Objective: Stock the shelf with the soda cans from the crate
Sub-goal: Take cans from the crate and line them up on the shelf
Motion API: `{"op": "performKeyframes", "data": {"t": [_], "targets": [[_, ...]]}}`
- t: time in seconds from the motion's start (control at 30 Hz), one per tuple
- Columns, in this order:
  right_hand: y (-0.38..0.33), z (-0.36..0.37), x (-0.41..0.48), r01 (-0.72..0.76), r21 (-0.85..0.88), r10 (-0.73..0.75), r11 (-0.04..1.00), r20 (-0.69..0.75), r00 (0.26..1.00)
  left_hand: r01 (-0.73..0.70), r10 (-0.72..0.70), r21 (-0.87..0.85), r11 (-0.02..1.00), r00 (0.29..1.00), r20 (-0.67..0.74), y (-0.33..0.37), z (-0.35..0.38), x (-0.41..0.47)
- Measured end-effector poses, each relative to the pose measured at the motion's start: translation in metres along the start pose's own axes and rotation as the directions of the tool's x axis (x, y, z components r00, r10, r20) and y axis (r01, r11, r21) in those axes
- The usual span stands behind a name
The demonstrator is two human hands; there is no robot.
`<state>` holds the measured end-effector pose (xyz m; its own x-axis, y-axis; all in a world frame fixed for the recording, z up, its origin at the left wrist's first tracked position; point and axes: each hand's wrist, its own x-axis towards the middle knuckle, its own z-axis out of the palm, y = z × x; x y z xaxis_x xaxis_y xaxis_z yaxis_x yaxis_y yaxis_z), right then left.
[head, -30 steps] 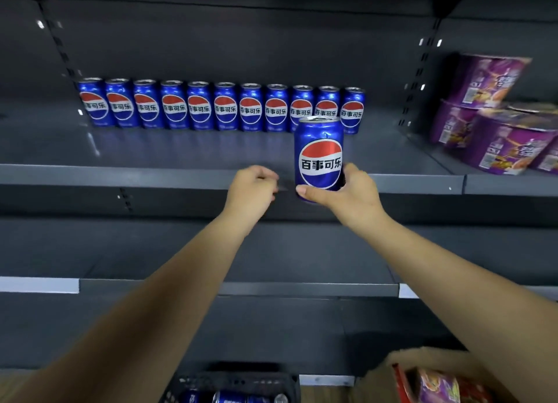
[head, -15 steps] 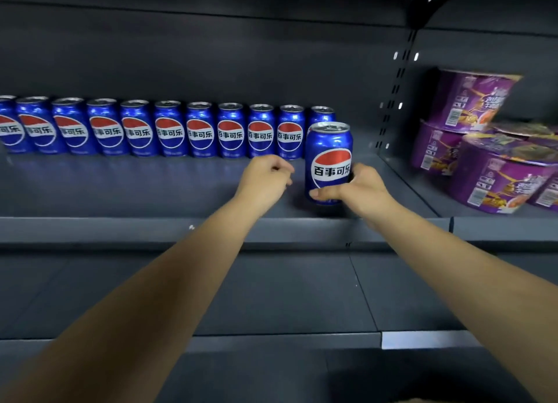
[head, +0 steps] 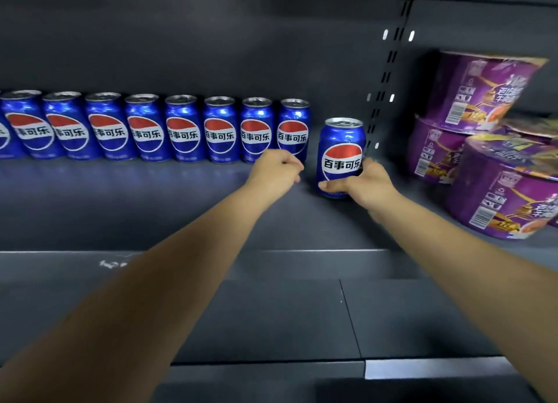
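A blue soda can [head: 341, 149] with a red, white and blue logo stands upright on the dark shelf [head: 151, 209], right of the row's end and a little nearer to me. My right hand [head: 363, 185] grips its lower half from the right. Several matching cans [head: 184, 129] line the back of the shelf in a row running off the left edge. My left hand [head: 276, 170] is curled into a fist just left of the held can, in front of the row's last can [head: 293, 127], and holds nothing. The crate is out of view.
Stacked purple instant-noodle bowls [head: 495, 149] fill the neighbouring shelf bay on the right. A slotted upright [head: 389, 70] divides the two bays. The shelf's front lip [head: 211, 263] runs across below my forearms, and a lower shelf lies beneath.
My right hand has carried the can from the shelf's front edge deeper in, toward the right end of the row. My left fist moved along with it. The view has risen, so the crate has dropped out.
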<state>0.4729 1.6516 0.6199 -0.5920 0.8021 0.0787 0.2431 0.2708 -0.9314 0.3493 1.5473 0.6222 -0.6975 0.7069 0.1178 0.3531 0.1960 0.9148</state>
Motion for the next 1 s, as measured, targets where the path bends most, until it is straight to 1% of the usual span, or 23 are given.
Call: {"op": "performKeyframes", "data": {"t": [0.13, 0.3, 0.37, 0.47, 0.5, 0.6, 0.77, 0.87, 1.0], "targets": [[0.013, 0.005, 0.024, 0.029, -0.166, -0.037, 0.986, -0.046, 0.998, -0.001, 0.002, 0.026, 1.0, 1.0, -0.003, -0.001, 0.013, 0.017], [0.013, 0.01, 0.049, -0.025, -0.321, 0.002, 0.947, -0.07, 0.998, 0.007, -0.006, 0.056, 0.998, 1.0, -0.025, -0.001, 0.026, 0.037], [0.012, 0.014, 0.056, -0.024, -0.333, -0.003, 0.943, -0.08, 0.997, -0.005, 0.008, 0.12, 0.993, 0.999, -0.031, -0.003, 0.029, 0.043], [0.016, 0.023, 0.066, -0.015, -0.352, -0.022, 0.936, -0.1, 0.995, -0.048, 0.047, 0.304, 0.952, 0.999, 0.011, -0.004, 0.033, 0.051], [0.017, 0.025, 0.069, -0.019, -0.365, -0.02, 0.931, -0.102, 0.995, -0.055, 0.051, 0.34, 0.939, 0.999, 0.019, -0.004, 0.035, 0.054], [0.019, 0.029, 0.079, -0.012, -0.408, -0.036, 0.913, -0.109, 0.993, -0.055, 0.058, 0.386, 0.921, 0.998, 0.005, -0.008, 0.037, 0.058], [0.019, 0.036, 0.091, -0.023, -0.47, -0.055, 0.882, -0.152, 0.987, -0.12, 0.152, 0.51, 0.852, 0.988, -0.021, -0.013, 0.042, 0.058], [0.019, 0.037, 0.094, -0.032, -0.492, -0.057, 0.87, -0.165, 0.985, -0.129, 0.17, 0.512, 0.849, 0.985, -0.034, -0.015, 0.043, 0.062], [0.021, 0.036, 0.097, -0.03, -0.507, -0.051, 0.862, -0.145, 0.988, -0.101, 0.146, 0.419, 0.903, 0.986, -0.075, -0.018, 0.04, 0.067]]}}
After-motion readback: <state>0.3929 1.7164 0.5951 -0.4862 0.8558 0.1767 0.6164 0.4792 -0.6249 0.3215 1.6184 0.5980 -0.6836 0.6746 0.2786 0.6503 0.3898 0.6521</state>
